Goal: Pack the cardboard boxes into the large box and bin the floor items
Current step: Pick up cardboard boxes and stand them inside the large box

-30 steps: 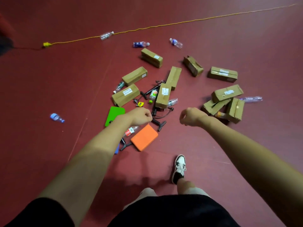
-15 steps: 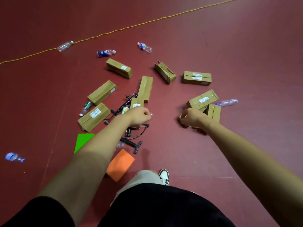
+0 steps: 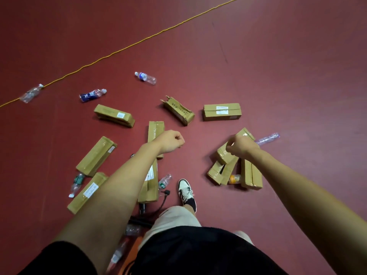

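the left hand (image 3: 171, 141) and right hand (image 3: 241, 147) are hovering as empty fists over cardboard boxes (image 3: 114, 115) littering the red floor (image 3: 278, 76).

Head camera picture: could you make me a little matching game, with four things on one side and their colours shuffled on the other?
Things:
1 cord
2 shoe
3 floor
4 torn box

Colours:
a dark red
b brown
c yellow
d black and white

Pairs: 1-c, 2-d, 3-a, 4-b.
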A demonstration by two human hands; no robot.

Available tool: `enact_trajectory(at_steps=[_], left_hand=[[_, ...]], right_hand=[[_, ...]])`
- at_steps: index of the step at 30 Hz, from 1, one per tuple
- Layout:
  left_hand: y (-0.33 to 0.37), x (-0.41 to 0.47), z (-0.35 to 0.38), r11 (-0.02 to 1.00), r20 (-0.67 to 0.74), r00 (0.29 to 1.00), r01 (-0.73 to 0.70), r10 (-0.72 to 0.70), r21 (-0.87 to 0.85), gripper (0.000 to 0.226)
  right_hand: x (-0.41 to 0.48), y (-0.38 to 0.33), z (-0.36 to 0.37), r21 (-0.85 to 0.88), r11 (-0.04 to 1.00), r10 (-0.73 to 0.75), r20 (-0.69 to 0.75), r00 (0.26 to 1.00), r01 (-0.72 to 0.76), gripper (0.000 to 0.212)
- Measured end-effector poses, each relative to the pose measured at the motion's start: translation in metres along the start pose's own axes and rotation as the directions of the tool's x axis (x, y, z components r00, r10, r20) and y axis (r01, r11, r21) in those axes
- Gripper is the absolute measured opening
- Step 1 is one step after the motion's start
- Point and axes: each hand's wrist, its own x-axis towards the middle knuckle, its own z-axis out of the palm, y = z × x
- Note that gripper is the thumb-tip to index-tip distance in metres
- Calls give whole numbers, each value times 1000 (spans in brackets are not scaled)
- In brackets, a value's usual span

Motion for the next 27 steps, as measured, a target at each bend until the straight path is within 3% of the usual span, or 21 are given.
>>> enact_trajectory(at_steps=[4, 17, 22, 25, 27], left_hand=[[7, 80, -40, 1000, 3, 1000, 12, -12, 1, 13], [7, 351, -85, 977, -123, 980, 135, -156, -163, 21], [-40, 483, -55, 930, -229, 928, 222, -294, -291, 33], [-102, 557, -24, 928, -246, 913, 256, -324, -271, 44], [-147, 605, -3, 928, -254, 904, 286, -345, -240, 54]], right_hand=[[75, -16, -28, -30, 999, 13, -60, 998, -14, 27], [350, 10, -69, 203, 965, 184, -61, 981, -168, 27], [482, 39, -29, 379, 891, 302, -88, 949, -249, 45], [563, 59, 28, 502, 811, 405, -111, 908, -300, 58], [617, 71, 74, 482, 816, 413, -101, 905, -319, 67]])
